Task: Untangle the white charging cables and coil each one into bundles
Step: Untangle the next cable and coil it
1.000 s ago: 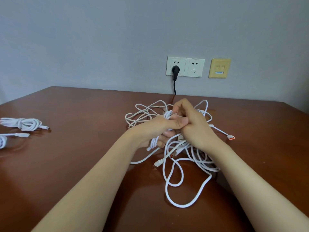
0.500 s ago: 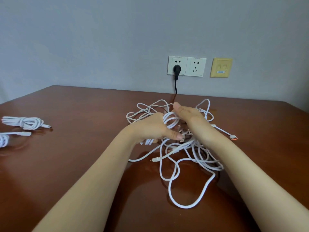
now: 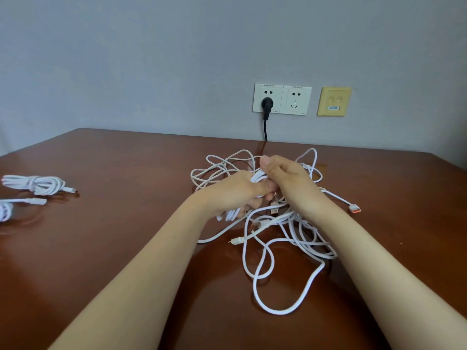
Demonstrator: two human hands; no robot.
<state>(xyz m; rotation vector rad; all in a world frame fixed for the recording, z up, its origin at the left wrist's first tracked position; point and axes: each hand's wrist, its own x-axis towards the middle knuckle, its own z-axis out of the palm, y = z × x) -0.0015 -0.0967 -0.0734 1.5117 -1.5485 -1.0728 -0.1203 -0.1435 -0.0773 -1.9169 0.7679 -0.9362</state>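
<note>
Each grip, left hand (image 3: 236, 194) and right hand (image 3: 286, 176), curls round white cable coil (image 3: 259, 177); blue wall label (image 3: 333, 107) illegible.

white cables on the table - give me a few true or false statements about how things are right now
1. The left hand and right hand both grip a coil of white cable above the tangle. True.
2. A black plug sits in the left wall socket. True.
3. The table holds only the tangle, nothing finished. False: a coiled bundle lies at the far left, and a second one is partly cut off by the frame edge.
4. The right hand holds the orange-tipped connector. False: it lies on the table to the right of the hands, apart from them.
</note>
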